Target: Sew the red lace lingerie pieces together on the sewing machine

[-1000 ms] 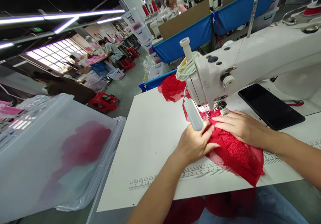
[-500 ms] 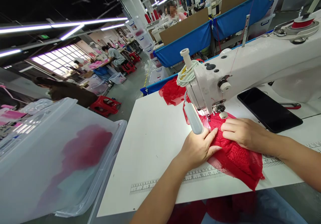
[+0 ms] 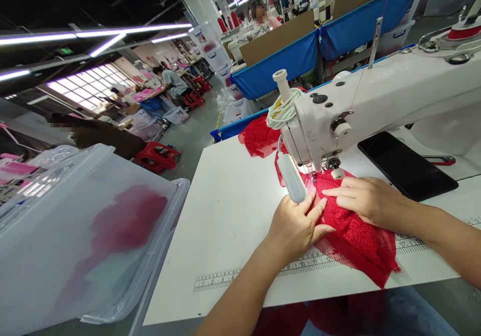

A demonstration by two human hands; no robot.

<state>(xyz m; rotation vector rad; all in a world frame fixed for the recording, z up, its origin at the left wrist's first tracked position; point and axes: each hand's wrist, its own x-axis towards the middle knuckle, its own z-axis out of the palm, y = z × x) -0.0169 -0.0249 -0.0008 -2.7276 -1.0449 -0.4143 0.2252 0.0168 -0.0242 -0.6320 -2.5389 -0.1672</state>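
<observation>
Red lace fabric (image 3: 351, 225) lies under the needle area of a white sewing machine (image 3: 376, 95), its lower corner hanging to the table's front edge. My left hand (image 3: 295, 223) rests on the fabric's left side, fingers spread and lying flat, close below the lit lamp (image 3: 291, 178). On the right, my right hand (image 3: 363, 200) presses on the lace with the index finger stretched toward the presser foot (image 3: 312, 176). More red fabric (image 3: 259, 136) lies bunched behind the machine head.
A black phone (image 3: 408, 165) lies right of my right hand, with small red-handled snips (image 3: 441, 160) beyond it. A ruler scale (image 3: 218, 278) runs along the front of the white table (image 3: 188, 235). At left stands a translucent plastic bin (image 3: 124, 175). People sit working farther back.
My right index finger has stretched out to the left over the lace. My left fingers have spread a little more. The view has shifted slightly.
</observation>
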